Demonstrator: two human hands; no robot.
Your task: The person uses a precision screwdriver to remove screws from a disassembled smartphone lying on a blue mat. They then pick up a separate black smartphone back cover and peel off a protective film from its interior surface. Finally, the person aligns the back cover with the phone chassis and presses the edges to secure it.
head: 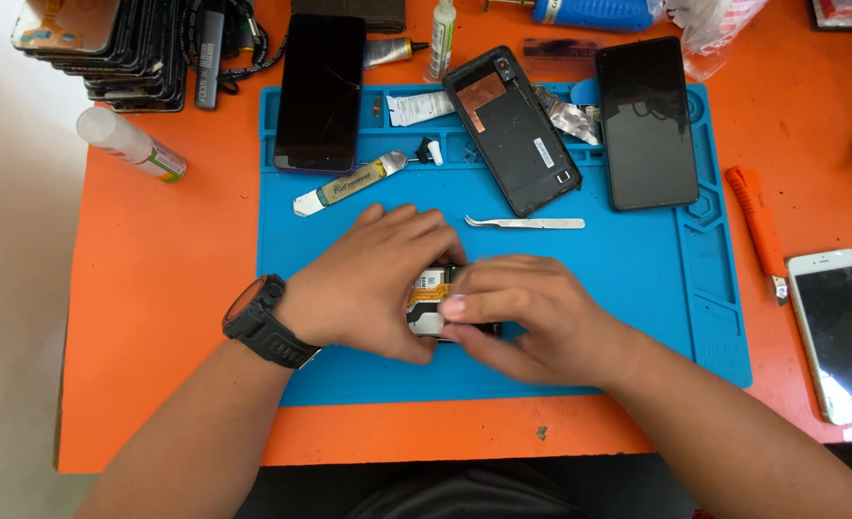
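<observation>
Orange table (157, 288) carries blue repair mat (637, 288). Left hand (368, 288), black watch (258, 322) on wrist, clamps the left end of an opened phone (431, 300) at mat centre; right hand (531, 312) pinches its right end. Steel tweezers (525, 223) lie just beyond, orange utility knife (757, 226) at mat's right edge

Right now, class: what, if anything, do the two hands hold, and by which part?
Both hold one opened phone on the blue mat: the left hand grips its left end, the right hand covers its right end.
</observation>
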